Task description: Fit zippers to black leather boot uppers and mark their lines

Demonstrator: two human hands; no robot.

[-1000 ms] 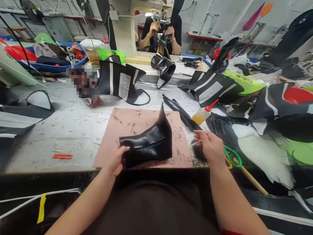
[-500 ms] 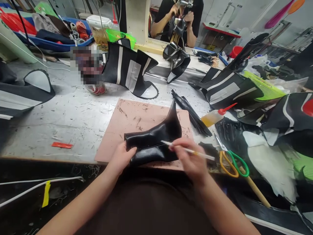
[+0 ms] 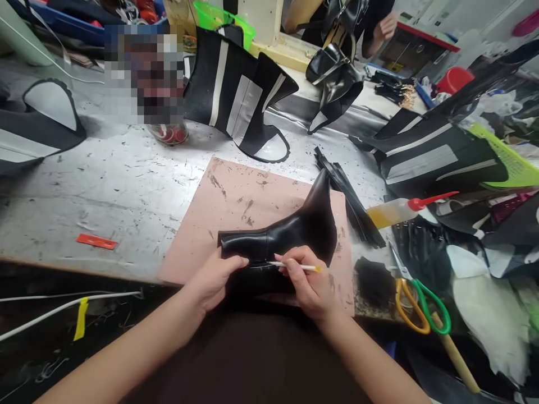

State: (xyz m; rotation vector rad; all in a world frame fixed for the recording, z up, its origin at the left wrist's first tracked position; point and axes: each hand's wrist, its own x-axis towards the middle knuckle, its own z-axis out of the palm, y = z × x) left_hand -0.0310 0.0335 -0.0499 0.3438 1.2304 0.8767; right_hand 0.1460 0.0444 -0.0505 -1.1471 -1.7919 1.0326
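Note:
A glossy black boot upper (image 3: 290,230) lies on its side on a pink board (image 3: 240,191), its foot end pointing to the back right. My left hand (image 3: 213,275) grips its left end, the thumb pressed on top beside a lengthwise seam; the fingers underneath are hidden. In a pinch, my right hand (image 3: 311,289) holds a slim white pen-like stick (image 3: 311,268) with a yellow part near its back end. The stick's tip meets the seam just right of my left thumb.
Black strips (image 3: 351,202), a bottle of yellow liquid (image 3: 391,212) and scissors (image 3: 415,292) lie right of the board. Several unfinished boot uppers (image 3: 240,95) stand around the bench. An orange-red strip (image 3: 96,242) lies left. Across the bench, a co-worker's hand (image 3: 385,27) shows.
The stick's tip has moved left along the seam, close to my left thumb. My left thumb has shifted right over the upper. My view has tilted down; the co-worker's hand has moved right.

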